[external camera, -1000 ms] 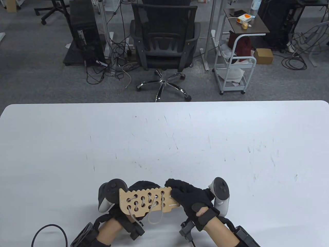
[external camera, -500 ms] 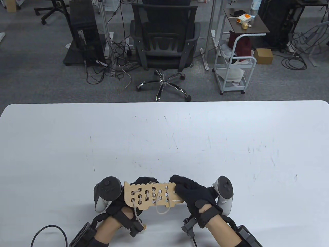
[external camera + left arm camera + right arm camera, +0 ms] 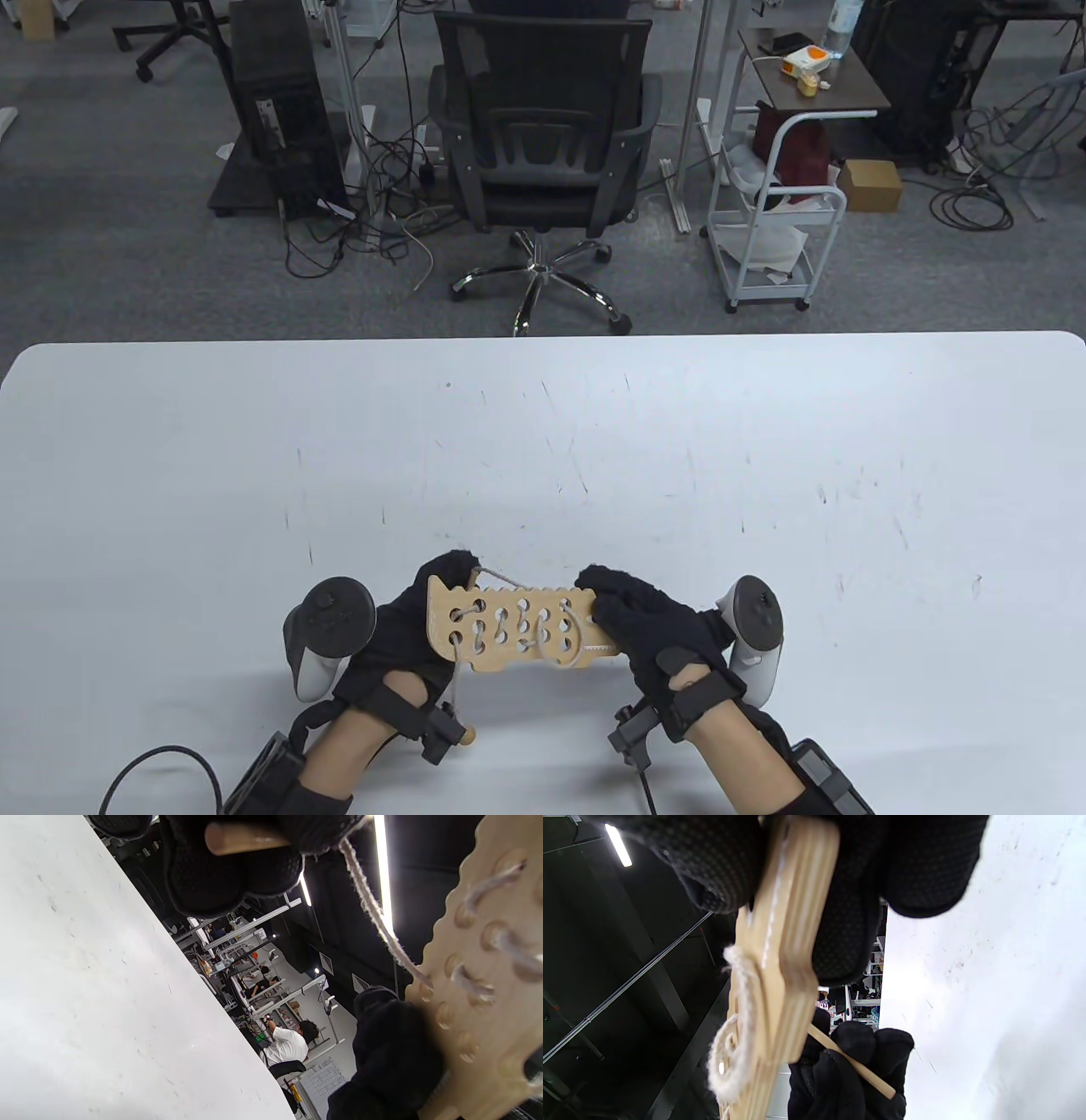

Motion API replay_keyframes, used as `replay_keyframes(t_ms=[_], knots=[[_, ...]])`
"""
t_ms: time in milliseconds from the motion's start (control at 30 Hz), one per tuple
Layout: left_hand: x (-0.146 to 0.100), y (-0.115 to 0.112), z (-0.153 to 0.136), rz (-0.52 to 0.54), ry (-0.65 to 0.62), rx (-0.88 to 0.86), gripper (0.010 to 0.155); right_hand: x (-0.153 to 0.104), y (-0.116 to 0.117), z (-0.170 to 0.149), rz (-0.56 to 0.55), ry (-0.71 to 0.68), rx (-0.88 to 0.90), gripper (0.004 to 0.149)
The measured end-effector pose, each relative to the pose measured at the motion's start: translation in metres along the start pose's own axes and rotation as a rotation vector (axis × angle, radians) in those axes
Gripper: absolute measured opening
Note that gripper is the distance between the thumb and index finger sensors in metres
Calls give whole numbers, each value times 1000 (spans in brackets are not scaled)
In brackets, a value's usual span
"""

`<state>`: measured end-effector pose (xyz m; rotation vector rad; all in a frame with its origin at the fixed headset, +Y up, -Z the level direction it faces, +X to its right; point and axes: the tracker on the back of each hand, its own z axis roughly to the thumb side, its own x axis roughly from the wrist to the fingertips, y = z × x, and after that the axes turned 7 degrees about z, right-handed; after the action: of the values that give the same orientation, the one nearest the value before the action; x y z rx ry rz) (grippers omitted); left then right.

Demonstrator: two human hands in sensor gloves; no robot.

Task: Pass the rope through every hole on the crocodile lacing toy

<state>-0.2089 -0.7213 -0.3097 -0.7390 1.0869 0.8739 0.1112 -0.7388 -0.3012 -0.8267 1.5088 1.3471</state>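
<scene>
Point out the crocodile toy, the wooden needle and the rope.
crocodile toy (image 3: 517, 628): table view, holed middle.
wooden needle (image 3: 246, 838): left wrist view, shaft between fingers.
rope (image 3: 373, 910): left wrist view, taut stretch.

No text, label, brand, number or sign is legible in any view. A pale board with rows of marks (image 3: 323, 1079), lower centre of the left wrist view, is too blurred to read.

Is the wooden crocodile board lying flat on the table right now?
No. In the right wrist view the crocodile board is held up off the white table, gripped at one end by the right hand.
</scene>
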Motion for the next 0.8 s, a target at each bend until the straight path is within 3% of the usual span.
replay_keyframes(t_ms=[133,800], knots=[[1,9,-4,38,10,15,68,0,-3,0,-13,0,5,49],[7,51,-39,278,165,59,53,-1,-13,4,-51,-5,20,48]])
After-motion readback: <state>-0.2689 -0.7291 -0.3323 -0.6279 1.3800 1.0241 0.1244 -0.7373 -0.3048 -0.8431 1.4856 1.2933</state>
